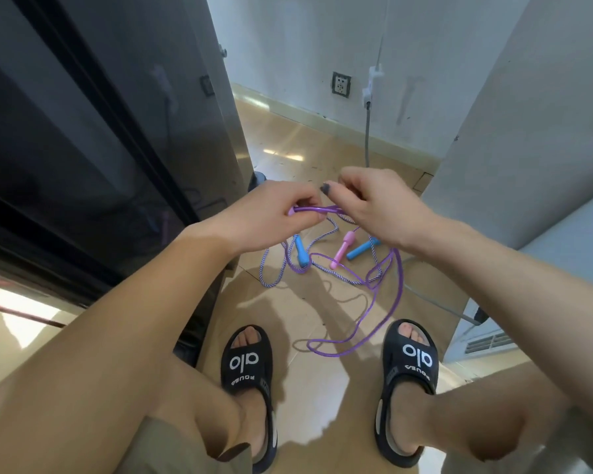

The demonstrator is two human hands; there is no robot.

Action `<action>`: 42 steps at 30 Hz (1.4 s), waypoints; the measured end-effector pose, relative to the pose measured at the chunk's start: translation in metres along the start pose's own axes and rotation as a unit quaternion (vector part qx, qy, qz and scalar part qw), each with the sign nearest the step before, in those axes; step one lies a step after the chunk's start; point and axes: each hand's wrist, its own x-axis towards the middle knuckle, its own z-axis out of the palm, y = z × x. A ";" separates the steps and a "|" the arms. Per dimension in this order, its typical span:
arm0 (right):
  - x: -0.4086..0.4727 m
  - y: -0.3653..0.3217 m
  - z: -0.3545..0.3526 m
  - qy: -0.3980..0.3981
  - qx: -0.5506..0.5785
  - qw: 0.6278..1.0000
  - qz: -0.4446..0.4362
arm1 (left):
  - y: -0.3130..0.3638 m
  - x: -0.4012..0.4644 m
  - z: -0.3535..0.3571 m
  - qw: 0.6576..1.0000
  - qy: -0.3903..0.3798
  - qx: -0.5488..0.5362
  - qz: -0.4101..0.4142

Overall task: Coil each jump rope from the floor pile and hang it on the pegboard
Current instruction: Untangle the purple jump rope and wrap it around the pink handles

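While both hands sit close together at about waist height, the left hand (274, 213) has its fingers curled round a short bunch of the purple rope (396, 289), w/ a lilac end poking out by the fingertips. Right hand (374, 203) is just beside it, thumb and fingers pinching the same purple strands where they cross over. From the right hand the rope drops in a long slack loop that reaches the floor (322, 388) between the two black slides (249, 374), approx. midway.

Further out on the floor lies the rest of the pile: a striped blue-white rope (278, 265) looping round, w/ a blue handle (301, 253) on its left side, a pink handle (343, 251) in the middle and another blue handle (360, 249) just right of it. Pink and right blue handles lie near each other, both tilted. Purple strands cross over the striped rope near them.

Dark glossy cabinet (100, 148) stands on the left, a pale wall (322, 46) w/ a socket (341, 84) at the far end, a grey cable (367, 138) running down to the floor beside it.
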 end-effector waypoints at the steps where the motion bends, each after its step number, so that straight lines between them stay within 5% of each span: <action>1: 0.003 0.004 -0.006 0.006 -0.025 1.000 0.003 | -0.002 0.000 -0.002 1.000 -0.009 0.012 -0.006; 5: 0.015 0.053 -0.034 0.043 -0.111 0.987 0.105 | -0.011 -0.001 -0.008 0.996 -0.042 0.066 -0.047; 9: 0.002 0.089 -0.038 -0.056 -0.192 0.945 0.258 | -0.012 -0.002 -0.006 0.996 -0.031 0.060 -0.053; 12: 0.001 0.059 -0.015 -0.086 0.017 0.981 0.173 | -0.003 0.000 0.000 0.999 -0.007 0.022 -0.027; 15: 0.003 0.009 0.005 -0.097 0.177 0.972 0.120 | 0.004 0.004 0.006 1.000 0.016 0.015 -0.006; 23: 0.010 0.021 -0.011 -0.019 -0.017 0.999 0.021 | -0.007 0.003 -0.001 0.995 -0.025 0.093 -0.039; 26: 0.017 0.050 -0.032 0.040 -0.090 0.991 0.095 | -0.011 0.002 -0.008 0.995 -0.015 0.080 -0.055; 29: 0.012 0.074 -0.037 0.012 -0.193 0.960 0.202 | -0.007 0.004 -0.008 0.994 0.000 0.101 -0.040; 31: 0.008 0.071 -0.025 -0.032 -0.139 0.972 0.186 | -0.003 0.006 -0.004 0.995 0.022 0.097 -0.022; 33: 0.006 0.048 -0.010 -0.065 0.037 0.984 0.161 | 0.000 0.007 -0.002 0.997 0.037 0.068 0.000; 36: 0.006 0.011 0.005 -0.098 0.194 0.969 0.117 | 0.005 0.007 -0.001 0.998 0.047 0.046 0.021; 38: 0.005 0.000 0.006 -0.094 0.201 0.970 0.103 | 0.004 0.006 -0.003 0.997 0.053 0.055 0.022; 42: 0.006 0.004 -0.001 -0.054 0.019 0.998 0.019 | -0.001 0.005 -0.004 0.993 0.023 0.117 -0.001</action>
